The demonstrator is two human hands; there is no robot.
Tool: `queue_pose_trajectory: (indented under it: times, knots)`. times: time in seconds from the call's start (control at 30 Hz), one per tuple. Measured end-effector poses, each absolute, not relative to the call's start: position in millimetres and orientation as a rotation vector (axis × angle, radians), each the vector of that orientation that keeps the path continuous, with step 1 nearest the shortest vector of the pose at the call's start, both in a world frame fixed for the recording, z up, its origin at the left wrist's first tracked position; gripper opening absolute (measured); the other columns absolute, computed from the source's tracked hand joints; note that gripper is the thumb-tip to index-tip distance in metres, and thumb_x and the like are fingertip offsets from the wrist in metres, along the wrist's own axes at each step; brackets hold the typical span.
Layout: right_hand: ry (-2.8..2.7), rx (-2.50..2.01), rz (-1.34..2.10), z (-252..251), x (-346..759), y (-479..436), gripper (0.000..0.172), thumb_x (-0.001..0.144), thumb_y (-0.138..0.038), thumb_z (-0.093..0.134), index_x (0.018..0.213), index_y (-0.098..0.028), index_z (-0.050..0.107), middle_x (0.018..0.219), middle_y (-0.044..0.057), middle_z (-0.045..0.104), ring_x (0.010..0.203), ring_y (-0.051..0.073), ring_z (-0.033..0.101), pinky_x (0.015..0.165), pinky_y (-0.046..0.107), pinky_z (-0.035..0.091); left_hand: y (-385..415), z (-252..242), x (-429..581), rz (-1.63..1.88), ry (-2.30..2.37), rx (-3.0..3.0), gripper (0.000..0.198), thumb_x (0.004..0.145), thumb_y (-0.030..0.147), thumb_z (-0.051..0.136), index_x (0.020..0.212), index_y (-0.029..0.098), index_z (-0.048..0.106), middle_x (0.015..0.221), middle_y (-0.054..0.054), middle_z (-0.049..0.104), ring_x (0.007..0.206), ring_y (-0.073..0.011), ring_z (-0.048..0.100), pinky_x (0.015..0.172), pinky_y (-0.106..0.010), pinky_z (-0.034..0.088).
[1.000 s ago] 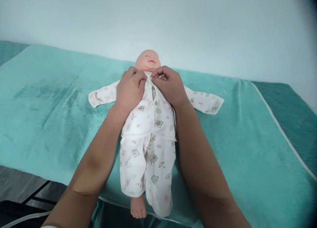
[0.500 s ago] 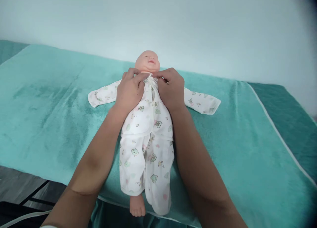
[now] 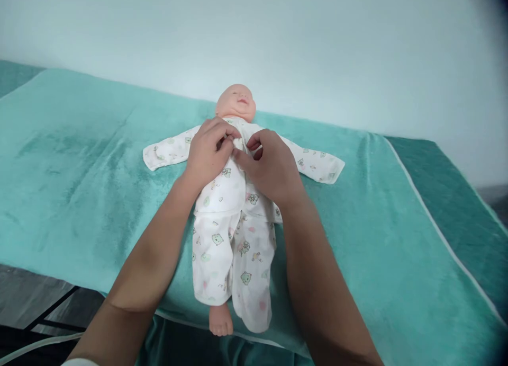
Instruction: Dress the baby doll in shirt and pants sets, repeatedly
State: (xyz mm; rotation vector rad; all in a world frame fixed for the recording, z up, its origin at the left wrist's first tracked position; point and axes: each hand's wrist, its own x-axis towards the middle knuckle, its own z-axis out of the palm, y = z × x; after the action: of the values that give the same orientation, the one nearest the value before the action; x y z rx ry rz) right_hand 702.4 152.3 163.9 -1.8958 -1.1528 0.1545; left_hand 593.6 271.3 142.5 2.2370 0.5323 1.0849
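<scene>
A baby doll [image 3: 236, 100] lies on its back on a teal blanket [image 3: 79, 159], dressed in a white printed shirt [image 3: 226, 191] and matching trousers [image 3: 230, 260]. The empty sleeves are spread out to both sides. One bare foot [image 3: 220, 321] sticks out at the blanket's near edge. My left hand [image 3: 208, 154] and my right hand [image 3: 268, 167] rest on the doll's chest, fingers pinched together on the front opening of the shirt, a little below the collar.
The blanket covers a bed that runs up to a pale wall [image 3: 317, 48]. A darker teal sheet [image 3: 456, 180] shows on the right. Dark floor and a white cable [image 3: 35, 347] are at the lower left.
Both hands have slid down from the doll's collar to the upper chest, still pinching the shirt front. The view has shifted slightly.
</scene>
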Motion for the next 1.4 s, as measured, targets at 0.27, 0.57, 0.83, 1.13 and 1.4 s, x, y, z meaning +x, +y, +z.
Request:
queue_pose_trajectory:
  times: [0.27, 0.57, 0.83, 1.13, 1.4]
  knots:
    - [-0.948, -1.704, 0.32, 153, 705, 147, 0.005, 0.088, -0.025, 0.063, 0.083, -0.024, 0.064, 0.077, -0.001, 0.065, 0.071, 0.016, 0.057, 0.069, 0.034, 0.048, 270, 148, 595, 0.961, 0.546, 2.135, 0.009, 0.091, 0.019, 0.064, 0.087, 0.024, 0.07, 0.096, -0.003, 0.068, 0.089, -0.0179, 0.06, 0.082, -0.035, 0.05]
    - [-0.857, -1.553, 0.458, 147, 715, 152, 0.009, 0.085, -0.028, 0.067, 0.09, -0.024, 0.074, 0.085, 0.0, 0.069, 0.079, 0.017, 0.062, 0.074, 0.034, 0.052, 274, 148, 589, 0.912, 0.519, 2.065, 0.009, 0.089, 0.019, 0.068, 0.093, 0.026, 0.072, 0.099, -0.002, 0.07, 0.091, -0.0168, 0.061, 0.084, -0.033, 0.051]
    - [-0.899, -1.528, 0.504, 147, 715, 150, 0.018, 0.083, -0.03, 0.072, 0.099, -0.024, 0.075, 0.083, -0.001, 0.064, 0.075, 0.014, 0.056, 0.07, 0.031, 0.048, 275, 148, 588, 0.912, 0.532, 2.039, 0.006, 0.089, 0.02, 0.07, 0.089, 0.025, 0.073, 0.099, -0.002, 0.07, 0.085, -0.0156, 0.059, 0.079, -0.033, 0.049]
    - [-1.035, -1.71, 0.41, 153, 707, 151, 0.021, 0.086, -0.022, 0.068, 0.106, -0.022, 0.069, 0.082, -0.003, 0.063, 0.068, 0.012, 0.05, 0.07, 0.03, 0.044, 279, 144, 590, 0.941, 0.465, 1.995, 0.007, 0.088, 0.017, 0.071, 0.086, 0.023, 0.075, 0.096, -0.001, 0.069, 0.082, -0.0137, 0.058, 0.076, -0.031, 0.047]
    - [-1.115, -1.755, 0.363, 154, 706, 150, 0.026, 0.086, -0.02, 0.067, 0.112, -0.024, 0.062, 0.084, -0.004, 0.064, 0.068, 0.012, 0.05, 0.071, 0.031, 0.042, 282, 143, 588, 0.95, 0.401, 2.1, 0.024, 0.092, 0.014, 0.062, 0.103, 0.027, 0.078, 0.099, -0.002, 0.068, 0.087, -0.0151, 0.06, 0.079, -0.032, 0.05]
